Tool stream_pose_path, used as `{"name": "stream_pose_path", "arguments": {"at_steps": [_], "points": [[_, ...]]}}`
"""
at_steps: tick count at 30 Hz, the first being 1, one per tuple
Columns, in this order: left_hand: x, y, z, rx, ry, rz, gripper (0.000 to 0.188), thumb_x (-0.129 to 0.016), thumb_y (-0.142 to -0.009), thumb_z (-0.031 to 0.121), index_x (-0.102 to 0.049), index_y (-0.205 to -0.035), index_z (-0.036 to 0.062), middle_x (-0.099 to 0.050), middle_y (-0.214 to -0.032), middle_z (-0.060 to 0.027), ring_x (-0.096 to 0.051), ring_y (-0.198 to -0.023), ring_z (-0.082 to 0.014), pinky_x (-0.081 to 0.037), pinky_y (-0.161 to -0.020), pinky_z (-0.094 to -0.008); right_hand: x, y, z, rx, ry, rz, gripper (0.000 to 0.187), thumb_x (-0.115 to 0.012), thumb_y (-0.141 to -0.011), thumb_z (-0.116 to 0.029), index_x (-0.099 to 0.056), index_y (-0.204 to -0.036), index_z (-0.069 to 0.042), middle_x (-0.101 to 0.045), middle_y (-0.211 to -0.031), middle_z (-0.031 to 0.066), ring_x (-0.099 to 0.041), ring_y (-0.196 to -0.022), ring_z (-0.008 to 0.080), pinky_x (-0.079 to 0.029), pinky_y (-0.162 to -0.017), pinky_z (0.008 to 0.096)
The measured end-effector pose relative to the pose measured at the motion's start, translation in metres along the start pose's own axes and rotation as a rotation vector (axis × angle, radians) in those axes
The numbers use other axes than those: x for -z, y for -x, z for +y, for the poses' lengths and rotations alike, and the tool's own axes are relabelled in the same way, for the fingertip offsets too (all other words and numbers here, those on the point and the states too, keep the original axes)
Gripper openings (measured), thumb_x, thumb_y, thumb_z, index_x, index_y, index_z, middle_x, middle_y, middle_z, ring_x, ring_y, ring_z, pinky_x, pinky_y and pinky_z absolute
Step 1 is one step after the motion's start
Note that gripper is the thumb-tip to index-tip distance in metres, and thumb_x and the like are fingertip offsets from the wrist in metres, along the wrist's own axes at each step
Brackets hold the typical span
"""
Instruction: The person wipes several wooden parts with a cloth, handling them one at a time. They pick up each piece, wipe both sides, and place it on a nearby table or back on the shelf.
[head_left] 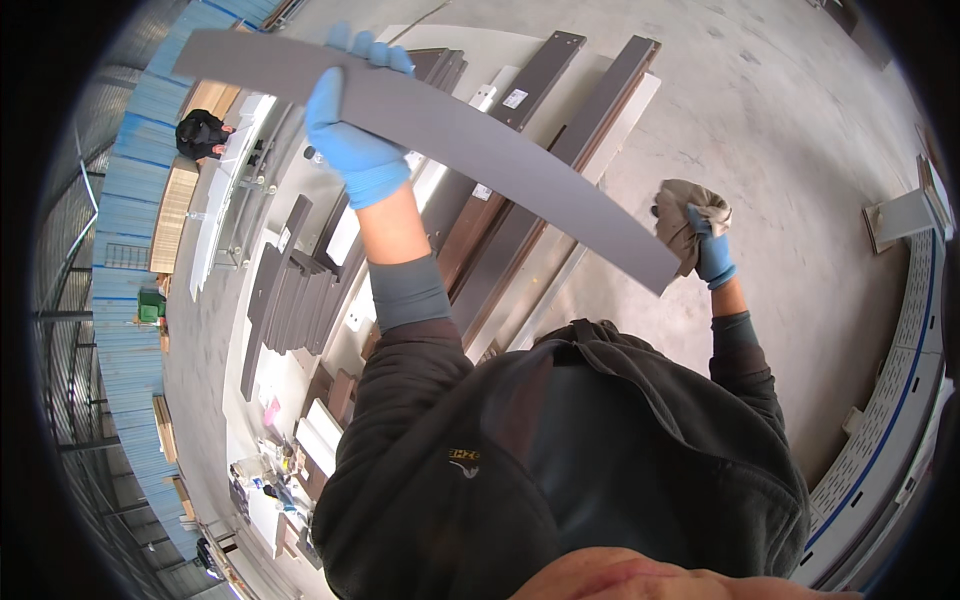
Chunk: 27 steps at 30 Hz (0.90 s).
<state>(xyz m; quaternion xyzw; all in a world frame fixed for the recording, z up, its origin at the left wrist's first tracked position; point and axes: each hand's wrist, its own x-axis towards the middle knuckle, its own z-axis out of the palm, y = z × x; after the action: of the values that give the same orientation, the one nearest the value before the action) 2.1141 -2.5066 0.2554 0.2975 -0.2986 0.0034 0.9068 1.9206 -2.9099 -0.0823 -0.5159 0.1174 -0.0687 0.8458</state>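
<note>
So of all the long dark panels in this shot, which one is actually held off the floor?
The long grey panel, gripped by the gloved left hand, while the right hand holds a rag at its end. The other panels lie flat below.

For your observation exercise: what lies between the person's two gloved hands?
In the head view, the long grey panel spans the stretch: the left hand grips it near the middle, and the right hand presses a crumpled cloth at its end.

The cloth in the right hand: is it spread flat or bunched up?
Bunched up. The beige cloth sits crumpled in the gloved right hand, beside the end of the long grey panel that the left hand holds up.
</note>
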Motion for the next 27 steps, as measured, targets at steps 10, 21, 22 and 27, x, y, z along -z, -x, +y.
{"name": "stream_pose_path", "arguments": {"at_steps": [10, 21, 22, 27], "points": [[-0.02, -0.011, -0.041, 0.13, 0.001, -0.033, 0.067, -0.062, -0.091, 0.018, -0.043, -0.149, -0.0077, -0.067, -0.119, -0.0163, -0.066, -0.098, -0.0271, -0.056, -0.092, -0.0415, -0.197, 0.003, -0.076, -0.036, -0.423, -1.217, 0.039, -0.074, -0.077, -0.01, -0.069, -0.111, 0.009, -0.074, -0.107, 0.0191, -0.071, -0.095, 0.0231, -0.059, -0.086, 0.0326], [0.006, -0.037, -0.029, 0.122, 0.156, -0.088, 0.065, -0.06, -0.092, 0.019, -0.043, -0.149, -0.0085, -0.065, -0.129, -0.0193, -0.066, -0.109, -0.0301, -0.055, -0.098, -0.0452, -0.241, 0.023, -0.101, -0.275, -0.821, -1.373, 0.043, -0.066, -0.086, -0.009, -0.062, -0.122, 0.014, -0.065, -0.098, 0.0353, -0.07, -0.077, 0.0329, -0.061, -0.061, 0.039], [0.016, -0.042, -0.012, 0.072, 0.075, -0.202, 0.064, -0.057, -0.092, 0.018, -0.043, -0.147, -0.0111, -0.063, -0.132, -0.0225, -0.064, -0.112, -0.0325, -0.052, -0.101, -0.047, -0.234, 0.025, -0.089, -0.326, -0.861, -1.436, 0.041, -0.067, -0.087, -0.006, -0.062, -0.122, 0.015, -0.066, -0.098, 0.0352, -0.07, -0.079, 0.0323, -0.062, -0.062, 0.0384], [0.061, -0.04, 0.021, 0.072, 0.058, -0.174, 0.056, -0.053, -0.092, 0.02, -0.05, -0.137, -0.0129, -0.062, -0.129, -0.0227, -0.062, -0.109, -0.0353, -0.049, -0.104, -0.0498, -0.147, 0.08, -0.085, -0.497, -0.66, -1.055, 0.039, -0.07, -0.091, -0.002, -0.062, -0.122, 0.018, -0.071, -0.107, 0.0251, -0.071, -0.097, 0.0252, -0.061, -0.08, 0.0345]]}}
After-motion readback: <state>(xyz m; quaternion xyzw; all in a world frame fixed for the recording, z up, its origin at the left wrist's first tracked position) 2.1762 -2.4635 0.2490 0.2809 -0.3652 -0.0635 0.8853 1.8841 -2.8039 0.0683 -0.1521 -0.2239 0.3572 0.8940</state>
